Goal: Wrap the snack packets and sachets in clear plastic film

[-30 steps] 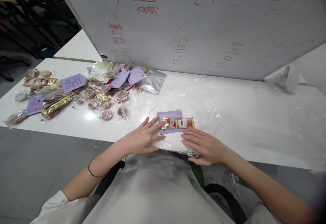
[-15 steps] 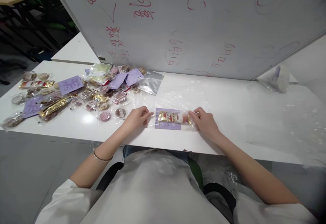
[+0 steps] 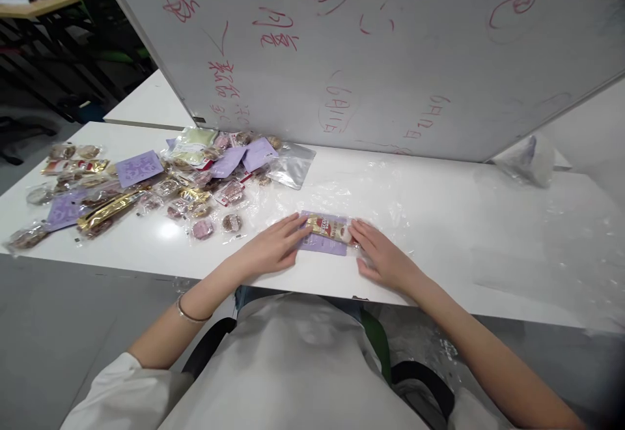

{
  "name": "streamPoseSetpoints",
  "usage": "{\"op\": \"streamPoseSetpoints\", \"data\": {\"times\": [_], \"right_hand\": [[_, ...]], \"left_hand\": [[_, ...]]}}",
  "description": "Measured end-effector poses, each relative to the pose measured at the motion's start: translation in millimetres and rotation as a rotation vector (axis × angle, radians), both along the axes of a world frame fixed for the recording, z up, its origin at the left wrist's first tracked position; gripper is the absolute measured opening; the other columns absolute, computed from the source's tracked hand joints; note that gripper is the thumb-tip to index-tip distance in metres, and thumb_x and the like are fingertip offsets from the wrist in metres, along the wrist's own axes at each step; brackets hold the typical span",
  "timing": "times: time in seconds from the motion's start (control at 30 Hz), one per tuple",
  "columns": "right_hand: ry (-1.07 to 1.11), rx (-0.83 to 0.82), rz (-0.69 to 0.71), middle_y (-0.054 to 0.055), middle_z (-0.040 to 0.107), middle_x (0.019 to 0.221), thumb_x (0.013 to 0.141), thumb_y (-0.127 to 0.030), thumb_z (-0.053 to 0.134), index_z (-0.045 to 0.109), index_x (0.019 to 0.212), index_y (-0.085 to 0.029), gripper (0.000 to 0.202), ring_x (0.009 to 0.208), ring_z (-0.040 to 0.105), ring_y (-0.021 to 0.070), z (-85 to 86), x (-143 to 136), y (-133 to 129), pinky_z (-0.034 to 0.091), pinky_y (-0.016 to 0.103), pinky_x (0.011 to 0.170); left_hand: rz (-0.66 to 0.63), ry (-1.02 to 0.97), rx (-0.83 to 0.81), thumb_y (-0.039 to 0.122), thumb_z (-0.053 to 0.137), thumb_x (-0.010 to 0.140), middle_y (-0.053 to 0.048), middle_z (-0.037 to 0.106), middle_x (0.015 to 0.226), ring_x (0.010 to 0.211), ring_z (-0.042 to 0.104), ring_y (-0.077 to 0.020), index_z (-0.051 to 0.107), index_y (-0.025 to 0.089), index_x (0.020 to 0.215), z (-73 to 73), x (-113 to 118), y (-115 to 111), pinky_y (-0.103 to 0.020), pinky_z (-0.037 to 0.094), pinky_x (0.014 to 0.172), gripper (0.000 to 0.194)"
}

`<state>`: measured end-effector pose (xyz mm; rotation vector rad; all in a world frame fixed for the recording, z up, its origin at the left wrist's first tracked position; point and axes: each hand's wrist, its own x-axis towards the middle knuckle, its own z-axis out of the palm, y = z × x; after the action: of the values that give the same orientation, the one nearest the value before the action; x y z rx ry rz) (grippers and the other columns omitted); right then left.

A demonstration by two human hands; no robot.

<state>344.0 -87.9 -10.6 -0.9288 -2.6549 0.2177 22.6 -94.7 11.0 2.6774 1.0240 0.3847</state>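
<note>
A gold and red Nescafé stick packet (image 3: pixel 328 228) lies across a flat purple sachet (image 3: pixel 322 245) near the table's front edge. Clear plastic wrap seems to surround both. My left hand (image 3: pixel 276 244) rests flat at their left end, fingers stretched out over the wrap and the packet's edge. At the right end, my right hand (image 3: pixel 383 254) lies with its fingers extended on the packet's tip, the thumb apart on the table side. The left end of the sachet is partly hidden under my fingers.
On the left of the white table (image 3: pixel 434 260) is a pile of wrapped round snacks (image 3: pixel 232 222), purple sachets (image 3: pixel 139 168) and gold sticks (image 3: pixel 110 212). A silver pouch (image 3: pixel 291 166) lies behind. The whiteboard (image 3: pixel 381 58) stands along the back; clear plastic film (image 3: pixel 547 247) spreads at right.
Both hands have gone from pinching the wrap's two ends to lying flat with fingers stretched. They have moved inward over the packet, which is now slightly tilted.
</note>
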Motion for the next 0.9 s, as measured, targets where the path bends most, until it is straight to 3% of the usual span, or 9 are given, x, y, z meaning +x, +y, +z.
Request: {"op": "streamPoseSetpoints", "data": {"times": [0.1,0.23,0.33,0.47,0.57,0.7,0.77,0.8,0.9], "right_hand": [[0.022,-0.056,-0.123,0.011,0.057,0.141,0.094,-0.019,0.037,0.042,0.148,-0.021,0.055,0.133,0.052,0.0264,-5.9,3,6,0.048,0.05,0.108],[0.063,-0.152,-0.335,0.004,0.071,0.121,0.099,-0.032,0.032,0.058,0.131,-0.03,0.041,0.103,0.07,0.0251,8.9,14,9,0.059,0.043,0.085],[0.13,-0.359,-0.542,0.004,0.075,0.089,0.098,-0.046,0.035,0.065,0.111,-0.027,0.038,0.072,0.072,0.0234,22.3,12,15,0.057,0.038,0.067],[0.149,-0.614,-0.662,0.0,0.062,0.056,0.087,-0.06,0.052,0.057,0.074,-0.024,0.038,0.049,0.06,0.0192,23.4,4,33,0.048,0.033,0.057],[0.086,-0.44,-0.735,0.003,0.063,0.064,0.08,-0.061,0.061,0.054,0.069,-0.023,0.04,0.06,0.06,0.0206,18.4,9,46,0.047,0.035,0.063],[0.062,-0.127,-0.842,0.017,0.065,0.104,0.08,-0.053,0.064,0.059,0.113,-0.014,0.051,0.091,0.064,0.0303,20.5,28,47,0.052,0.045,0.077],[0.089,0.108,-0.805,0.024,0.06,0.121,0.085,-0.049,0.06,0.05,0.132,-0.009,0.062,0.113,0.059,0.0367,24.7,34,38,0.049,0.055,0.091],[0.089,0.194,-0.697,0.024,0.057,0.128,0.086,-0.048,0.059,0.047,0.136,-0.01,0.064,0.122,0.054,0.0379,26.2,34,33,0.045,0.058,0.098],[0.011,0.13,-0.17,0.018,0.053,0.142,0.09,-0.042,0.057,0.044,0.143,-0.016,0.061,0.136,0.045,0.0317,24.9,29,18,0.041,0.053,0.11]], "left_hand": [[0.135,-0.021,-0.068,0.013,0.037,0.094,-0.015,0.052,0.146,0.136,0.049,-0.0252,0.049,0.016,0.14,-0.9,-3,7,-0.043,0.047,0.107,0.047],[0.353,-0.082,-0.269,0.029,0.037,0.099,-0.008,0.075,0.107,0.094,0.072,-0.023,0.064,0.02,0.116,20.0,-13,12,-0.034,0.054,0.08,0.034],[0.431,-0.07,-0.376,0.038,0.034,0.101,-0.004,0.073,0.077,0.067,0.068,-0.0199,0.064,0.02,0.105,31.0,-17,16,-0.028,0.047,0.063,0.035],[0.439,0.118,-0.374,0.043,0.035,0.1,-0.005,0.067,0.07,0.06,0.063,-0.0203,0.062,0.02,0.094,24.1,-16,27,-0.026,0.039,0.056,0.036],[0.479,0.314,-0.279,0.043,0.037,0.1,-0.007,0.065,0.067,0.062,0.064,-0.0247,0.06,0.018,0.103,17.7,-16,30,-0.03,0.042,0.058,0.034],[0.458,0.339,0.028,0.028,0.037,0.1,-0.016,0.07,0.098,0.088,0.068,-0.0288,0.06,0.016,0.112,18.1,-19,17,-0.038,0.051,0.074,0.029],[0.351,0.197,0.202,0.025,0.04,0.099,-0.018,0.067,0.114,0.104,0.065,-0.0296,0.06,0.017,0.117,18.6,-20,6,-0.043,0.051,0.085,0.027],[0.257,0.129,0.232,0.027,0.044,0.099,-0.017,0.065,0.119,0.11,0.063,-0.0294,0.059,0.018,0.12,18.0,-20,1,-0.044,0.051,0.089,0.028],[0.017,0.029,0.118,0.034,0.053,0.095,-0.016,0.06,0.133,0.126,0.055,-0.0295,0.053,0.018,0.133,13.2,-20,-8,-0.045,0.049,0.101,0.041]]}}
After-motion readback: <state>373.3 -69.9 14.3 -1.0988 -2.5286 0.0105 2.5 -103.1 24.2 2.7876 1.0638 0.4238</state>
